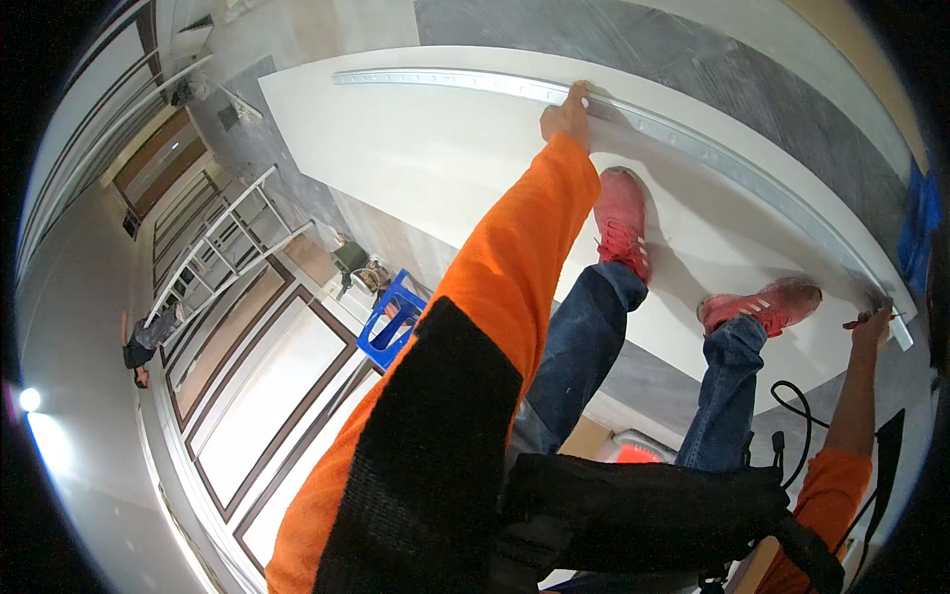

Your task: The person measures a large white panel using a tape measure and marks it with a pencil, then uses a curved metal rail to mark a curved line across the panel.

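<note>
A long silver metal profile [693, 139] lies along the far edge of a large white board [396, 134], bending in the wide picture. My left hand [567, 117] is closed on the profile around its middle, with fingers over the far edge. At the profile's right end, my right hand [871, 329] is closed on a small dark and reddish thing, too small to name. That hand is close against the metal. Both of my red shoes [621, 220] stand on the board, one on either side of its middle.
Grey floor [633, 40] borders the board. To the left are a blue plastic stool [393, 322], a white metal scaffold [213, 247] and another person [148, 346]. Blue material [920, 223] sits at the far right. A black cable [807, 416] hangs near my right arm.
</note>
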`<state>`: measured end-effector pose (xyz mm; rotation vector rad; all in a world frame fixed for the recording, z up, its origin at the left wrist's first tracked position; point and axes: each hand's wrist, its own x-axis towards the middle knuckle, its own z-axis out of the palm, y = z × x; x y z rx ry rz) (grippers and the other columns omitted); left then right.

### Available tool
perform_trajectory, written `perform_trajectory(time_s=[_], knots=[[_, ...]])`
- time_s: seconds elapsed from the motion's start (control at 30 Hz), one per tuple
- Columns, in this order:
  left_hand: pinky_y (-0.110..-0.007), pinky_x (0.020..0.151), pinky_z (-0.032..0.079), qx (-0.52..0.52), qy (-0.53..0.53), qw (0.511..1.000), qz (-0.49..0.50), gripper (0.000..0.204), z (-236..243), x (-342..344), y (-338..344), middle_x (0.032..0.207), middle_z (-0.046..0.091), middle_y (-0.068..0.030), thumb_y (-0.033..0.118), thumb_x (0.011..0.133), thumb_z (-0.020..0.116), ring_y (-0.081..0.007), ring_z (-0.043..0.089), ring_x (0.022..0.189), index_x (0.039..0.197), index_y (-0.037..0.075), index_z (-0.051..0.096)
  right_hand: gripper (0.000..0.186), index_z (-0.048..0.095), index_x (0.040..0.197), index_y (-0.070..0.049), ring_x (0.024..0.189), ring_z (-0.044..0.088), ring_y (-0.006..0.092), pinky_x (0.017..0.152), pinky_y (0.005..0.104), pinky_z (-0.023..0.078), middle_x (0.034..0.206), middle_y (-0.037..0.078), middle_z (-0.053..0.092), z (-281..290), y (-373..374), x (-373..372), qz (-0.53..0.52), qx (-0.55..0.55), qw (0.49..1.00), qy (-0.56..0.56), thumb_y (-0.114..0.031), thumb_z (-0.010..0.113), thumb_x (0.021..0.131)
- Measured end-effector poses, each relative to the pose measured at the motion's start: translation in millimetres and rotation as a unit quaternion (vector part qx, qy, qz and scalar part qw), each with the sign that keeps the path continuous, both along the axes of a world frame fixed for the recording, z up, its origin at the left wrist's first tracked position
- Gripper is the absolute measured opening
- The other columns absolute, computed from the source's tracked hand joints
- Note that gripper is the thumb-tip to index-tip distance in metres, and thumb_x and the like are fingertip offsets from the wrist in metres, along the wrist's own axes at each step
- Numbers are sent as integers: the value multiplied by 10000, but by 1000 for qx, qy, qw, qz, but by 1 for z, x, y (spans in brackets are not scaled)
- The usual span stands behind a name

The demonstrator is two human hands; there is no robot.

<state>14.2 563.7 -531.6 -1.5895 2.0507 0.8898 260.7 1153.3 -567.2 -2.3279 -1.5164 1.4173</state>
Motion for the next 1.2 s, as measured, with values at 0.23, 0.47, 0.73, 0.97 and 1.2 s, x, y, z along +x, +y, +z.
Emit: perform_trajectory(time_s=[0.23, 0.47, 0.73, 0.97, 1.2], knots=[[-424, 791, 456, 31, 0, 999, 12, 673, 3, 5, 7, 977, 602, -190, 506, 703, 671, -316, 577, 912, 1015, -86, 598, 431, 497, 871, -14, 465, 391, 125, 408, 285, 341, 629, 25, 425, 16, 5, 1, 10, -4, 1000, 25, -384, 708, 810], [-419, 779, 456, 23, 28, 999, 19, 646, -2, 3, -8, 956, 601, -184, 489, 698, 685, -305, 573, 893, 994, -80, 604, 440, 480, 825, -31, 461, 352, 121, 415, 273, 321, 662, 14, 410, -2, 3, 5, -24, 32, 999, 16, -414, 696, 821], [-370, 823, 473, -2, 30, 999, 18, 662, 5, 6, 5, 998, 636, -226, 478, 695, 691, -327, 614, 936, 992, -108, 614, 352, 534, 855, -105, 468, 435, 132, 410, 297, 356, 703, 21, 532, -40, 43, 48, 16, -22, 1000, 14, -412, 698, 803], [-432, 854, 460, 145, -30, 988, -52, 656, -33, 12, -7, 1128, 570, -170, 566, 752, 614, -314, 560, 1029, 1118, 25, 556, 584, 491, 1211, -94, 830, 516, 235, 585, 406, 452, 1106, 88, 534, -41, 90, 66, 85, -29, 995, -48, -555, 523, 855], [-476, 974, 392, 159, 11, 973, -167, 849, 24, -3, -71, 1468, 286, -101, 621, 759, 626, -332, 326, 1318, 1422, 169, 348, 745, 250, 1345, -57, 495, 482, 213, 390, 354, 397, 773, 117, 531, -6, -54, -21, -30, 29, 999, -33, -423, 645, 830]])
